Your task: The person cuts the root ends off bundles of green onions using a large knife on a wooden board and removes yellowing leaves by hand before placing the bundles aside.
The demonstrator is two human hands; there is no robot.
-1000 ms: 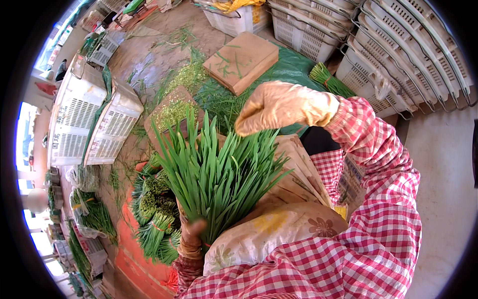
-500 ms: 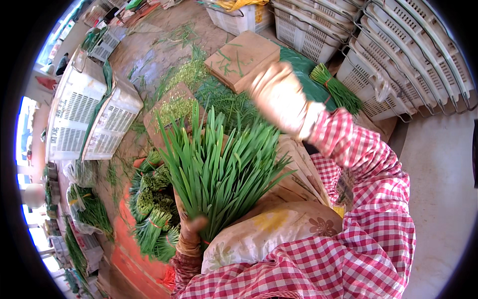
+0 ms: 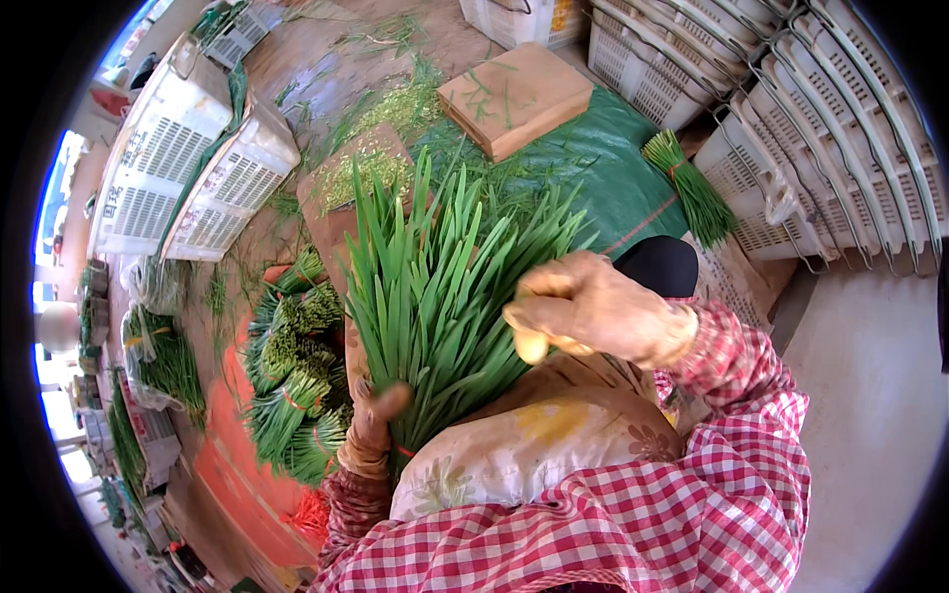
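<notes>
Gripping one bunch of garlic chives (image 3: 445,296) low at its stems, my left hand (image 3: 371,420) keeps it fanned above my lap; my right hand (image 3: 603,311), gloved, curls at the leaves' right side, and I cannot tell whether its fingers pinch anything. I count one brown block (image 3: 514,89), one red-banded chive bundle (image 3: 692,188) and two white crates (image 3: 163,148) at left; the heaped bundles (image 3: 297,376) beside my left forearm overlap too much to count. Between block edge and banded bundle, bare green tarp (image 3: 633,158) gives room; pale floor (image 3: 870,385) stretches beyond my right sleeve (image 3: 741,361).
</notes>
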